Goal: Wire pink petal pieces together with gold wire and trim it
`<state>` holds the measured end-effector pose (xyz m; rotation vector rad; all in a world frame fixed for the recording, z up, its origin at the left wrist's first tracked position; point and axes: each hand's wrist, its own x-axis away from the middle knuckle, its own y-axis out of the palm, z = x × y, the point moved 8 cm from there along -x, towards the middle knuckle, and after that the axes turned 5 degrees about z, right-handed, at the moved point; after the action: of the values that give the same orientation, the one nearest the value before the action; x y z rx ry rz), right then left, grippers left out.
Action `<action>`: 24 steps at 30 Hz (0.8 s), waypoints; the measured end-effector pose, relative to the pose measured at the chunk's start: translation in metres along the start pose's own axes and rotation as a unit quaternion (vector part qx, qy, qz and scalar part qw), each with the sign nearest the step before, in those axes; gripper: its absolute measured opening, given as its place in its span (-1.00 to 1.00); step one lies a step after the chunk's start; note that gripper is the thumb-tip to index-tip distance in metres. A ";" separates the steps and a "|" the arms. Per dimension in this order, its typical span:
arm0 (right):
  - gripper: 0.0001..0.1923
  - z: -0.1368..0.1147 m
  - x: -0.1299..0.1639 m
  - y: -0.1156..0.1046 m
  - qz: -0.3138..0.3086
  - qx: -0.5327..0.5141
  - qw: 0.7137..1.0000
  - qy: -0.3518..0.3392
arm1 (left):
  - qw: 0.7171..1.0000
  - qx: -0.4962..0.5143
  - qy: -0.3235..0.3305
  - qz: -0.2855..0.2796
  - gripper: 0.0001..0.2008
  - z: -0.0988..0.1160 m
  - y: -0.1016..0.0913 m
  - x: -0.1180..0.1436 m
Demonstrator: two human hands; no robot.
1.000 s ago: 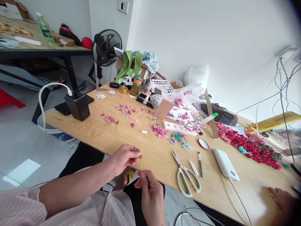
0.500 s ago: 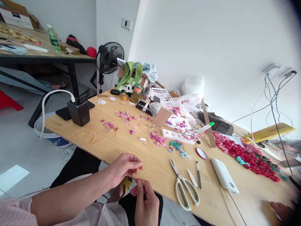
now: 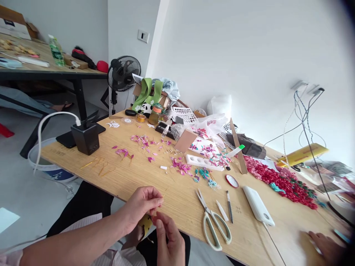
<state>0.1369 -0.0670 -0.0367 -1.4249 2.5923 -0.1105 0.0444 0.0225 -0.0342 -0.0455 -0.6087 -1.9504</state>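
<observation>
Over the table's front edge, my left hand (image 3: 145, 202) is closed in a pinch on a thin gold wire (image 3: 167, 189), whose fine end sticks up past the fingertips. Just below and to the right, my right hand (image 3: 171, 236) is also closed, thumb against forefinger, at the wire's lower part; the fingers mostly hide what lies between them. Several bent gold wires (image 3: 102, 166) lie to the left on the table. Pink-purple petal pieces (image 3: 181, 166) and teal pieces (image 3: 203, 173) are scattered beyond my hands. Scissors (image 3: 212, 221) lie to the right, blades partly apart.
A pen (image 3: 229, 207), a white tube (image 3: 222, 210), a tape roll (image 3: 232, 181) and a white power bank (image 3: 258, 205) lie right. A black block-shaped charger (image 3: 85, 138) stands left. Red flower pieces (image 3: 283, 181) are heaped far right. Another person's hand (image 3: 327, 245) rests at the right edge.
The view has shifted a little. My hands have come closer together, and the stretch of wire seen between them no longer shows. The other person's hand has come further into view.
</observation>
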 end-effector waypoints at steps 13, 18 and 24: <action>-0.63 -0.010 -0.039 -0.020 -0.004 -0.051 0.996 0.079 | 0.958 -0.250 0.138 -0.020 -0.86 0.013 0.008 0.017; -0.59 -0.012 -0.042 -0.015 -0.020 -0.010 0.997 0.070 | 0.952 -0.269 0.147 -0.008 -0.86 0.010 0.006 0.018; -0.58 -0.011 -0.045 -0.015 -0.010 0.013 0.998 0.054 | 0.964 -0.236 0.122 -0.020 -0.84 0.008 0.006 0.017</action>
<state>0.1710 -0.0380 -0.0177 -1.4764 2.6514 -0.2282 0.0399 0.0100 -0.0196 -0.0875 0.0250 -2.0621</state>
